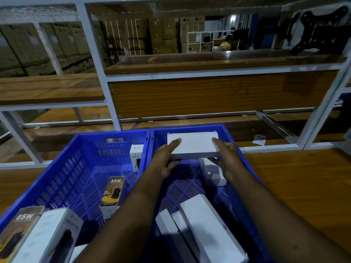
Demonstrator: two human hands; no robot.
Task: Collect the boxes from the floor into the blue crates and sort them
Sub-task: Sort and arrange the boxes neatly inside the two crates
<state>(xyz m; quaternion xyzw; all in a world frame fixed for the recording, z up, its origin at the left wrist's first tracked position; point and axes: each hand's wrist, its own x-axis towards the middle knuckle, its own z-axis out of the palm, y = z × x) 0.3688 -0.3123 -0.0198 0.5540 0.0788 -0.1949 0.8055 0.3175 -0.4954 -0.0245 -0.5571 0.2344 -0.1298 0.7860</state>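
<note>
Both hands held one flat white box over the far end of the right blue crate; my left hand gripped its left edge, fingers on top and thumb beneath; my right hand gripped the right edge the same way; the box hung level, clear of the crate's floor. Directly under it in that crate a small white box leaned askew; I judged that setting the flat one down there would leave it rocking or tilted. Nearer me in the same crate lay three long white boxes loosely overlapped; a careless drop might jostle them. Beside it, the left blue crate held the printed 65W box; mixing kinds would undo the sorting.
</note>
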